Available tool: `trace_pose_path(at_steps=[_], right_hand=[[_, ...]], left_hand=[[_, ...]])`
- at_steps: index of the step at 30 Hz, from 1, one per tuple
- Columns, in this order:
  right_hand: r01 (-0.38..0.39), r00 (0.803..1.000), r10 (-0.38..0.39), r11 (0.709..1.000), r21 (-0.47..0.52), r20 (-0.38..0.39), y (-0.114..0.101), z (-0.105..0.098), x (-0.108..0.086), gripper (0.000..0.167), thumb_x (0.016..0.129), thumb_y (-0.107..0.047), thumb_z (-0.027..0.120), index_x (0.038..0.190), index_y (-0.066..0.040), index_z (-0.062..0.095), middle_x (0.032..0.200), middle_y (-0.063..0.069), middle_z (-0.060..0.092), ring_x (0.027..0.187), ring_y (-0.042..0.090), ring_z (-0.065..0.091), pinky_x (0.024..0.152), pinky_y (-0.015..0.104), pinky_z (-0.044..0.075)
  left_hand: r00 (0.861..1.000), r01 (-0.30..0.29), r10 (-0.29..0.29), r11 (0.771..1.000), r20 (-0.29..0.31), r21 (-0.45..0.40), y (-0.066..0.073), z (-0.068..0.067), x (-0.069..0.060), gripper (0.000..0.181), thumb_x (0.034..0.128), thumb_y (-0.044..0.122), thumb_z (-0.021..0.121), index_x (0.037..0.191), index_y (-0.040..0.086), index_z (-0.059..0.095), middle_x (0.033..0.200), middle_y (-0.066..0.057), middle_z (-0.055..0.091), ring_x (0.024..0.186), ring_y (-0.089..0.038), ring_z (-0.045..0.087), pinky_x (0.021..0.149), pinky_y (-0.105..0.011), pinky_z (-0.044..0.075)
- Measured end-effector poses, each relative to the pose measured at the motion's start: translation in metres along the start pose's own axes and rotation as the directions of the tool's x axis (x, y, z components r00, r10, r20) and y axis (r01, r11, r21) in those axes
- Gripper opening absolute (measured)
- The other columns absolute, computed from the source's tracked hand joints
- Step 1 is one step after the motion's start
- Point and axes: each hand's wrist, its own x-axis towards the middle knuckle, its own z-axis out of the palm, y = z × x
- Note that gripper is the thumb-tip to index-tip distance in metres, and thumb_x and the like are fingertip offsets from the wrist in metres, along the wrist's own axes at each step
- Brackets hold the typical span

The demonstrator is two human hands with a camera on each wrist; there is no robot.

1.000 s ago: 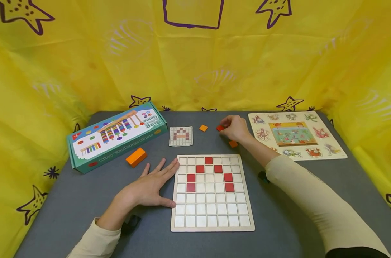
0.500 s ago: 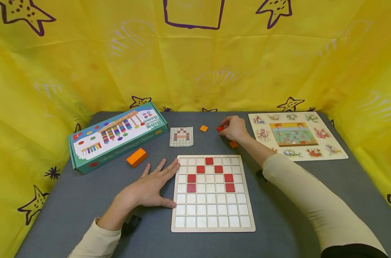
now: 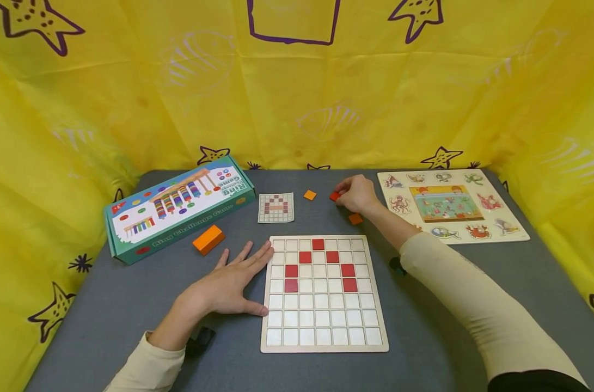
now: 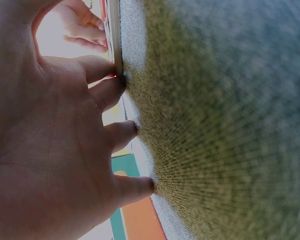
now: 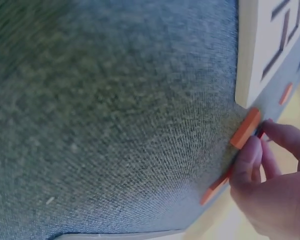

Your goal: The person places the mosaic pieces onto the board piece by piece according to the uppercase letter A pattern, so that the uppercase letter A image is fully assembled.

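Observation:
My right hand [image 3: 357, 195] pinches a small red square tile [image 3: 334, 196] at the back of the table, between thumb and fingertips. Close by lie two orange square tiles, one [image 3: 310, 194] to the left and another [image 3: 355, 219] just under the hand. My left hand [image 3: 228, 286] lies spread, its fingers straight and fingertips on the table; index finger and thumb touch the left edge of a wooden grid board [image 3: 324, 349]. Several red tiles sit in the board's upper cells, forming an arch; the other cells are white. A pattern card [image 3: 275, 207] lies behind the board.
At the left stands a green Ring Challenge Game box [image 3: 179, 209], with an orange block [image 3: 208, 239] before it. A wooden sea-animal puzzle board [image 3: 509, 218] lies at the right, partly behind the right forearm. Yellow cloth [image 3: 287, 109] surrounds the grey table [image 3: 424, 337].

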Motion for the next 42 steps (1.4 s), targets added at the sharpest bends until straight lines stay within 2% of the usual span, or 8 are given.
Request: trace_pose_path(at_steps=[3, 7, 22, 35, 42], right_hand=[[-0.008, 1.0, 0.007, 1.0, 0.019, 0.017, 0.001, -0.003, 0.0, 0.028, 0.084, -0.004, 0.08, 0.112, -0.005, 0.079, 0.106, 0.014, 0.076, 0.095, 0.028, 0.066, 0.073, 0.028, 0.051], [-0.005, 0.999, 0.004, 1.0, 0.03, 0.035, 0.001, -0.007, -0.001, 0.028, 0.085, -0.003, 0.079, 0.113, -0.005, 0.079, 0.106, 0.014, 0.076, 0.095, 0.027, 0.065, 0.072, 0.027, 0.05], [0.034, 0.994, -0.046, 0.993, 0.116, 0.097, 0.006, -0.022, -0.017, 0.033, 0.085, 0.004, 0.074, 0.117, -0.001, 0.077, 0.115, 0.021, 0.074, 0.101, 0.03, 0.064, 0.078, 0.027, 0.05], [0.052, 0.986, -0.081, 0.98, 0.194, 0.148, 0.006, -0.027, -0.045, 0.034, 0.083, 0.006, 0.072, 0.115, 0.0, 0.077, 0.113, 0.02, 0.071, 0.092, 0.027, 0.062, 0.07, 0.025, 0.051], [0.089, 0.982, -0.112, 0.985, 0.149, 0.151, 0.007, -0.027, -0.063, 0.03, 0.084, 0.004, 0.075, 0.112, -0.004, 0.079, 0.104, 0.015, 0.074, 0.088, 0.023, 0.068, 0.074, 0.027, 0.054]], left_hand=[[1.0, -0.007, 0.007, 1.0, -0.004, -0.003, 0.0, -0.001, -0.001, 0.122, 0.0787, 0.062, 0.084, 0.169, 0.023, 0.011, 0.177, 0.004, 0.002, 0.163, -0.039, 0.0, 0.119, -0.078, -0.004], [1.0, -0.014, 0.014, 1.0, -0.006, -0.009, 0.001, -0.002, -0.001, 0.122, 0.0792, 0.062, 0.084, 0.169, 0.022, 0.012, 0.177, 0.002, 0.003, 0.162, -0.041, 0.0, 0.118, -0.078, -0.004], [1.0, -0.002, 0.002, 1.0, 0.003, -0.004, 0.0, -0.001, 0.001, 0.123, 0.0782, 0.062, 0.084, 0.169, 0.023, 0.011, 0.177, 0.004, 0.001, 0.163, -0.039, -0.001, 0.119, -0.078, -0.004], [1.0, 0.0, 0.0, 1.0, 0.006, -0.005, 0.0, -0.001, -0.001, 0.122, 0.0782, 0.062, 0.084, 0.169, 0.024, 0.012, 0.177, 0.004, 0.002, 0.163, -0.039, -0.001, 0.119, -0.078, -0.004], [1.0, -0.005, 0.005, 1.0, 0.006, -0.008, 0.0, -0.002, 0.0, 0.122, 0.0787, 0.061, 0.084, 0.169, 0.024, 0.012, 0.177, 0.004, 0.002, 0.163, -0.039, -0.001, 0.119, -0.078, -0.005]])
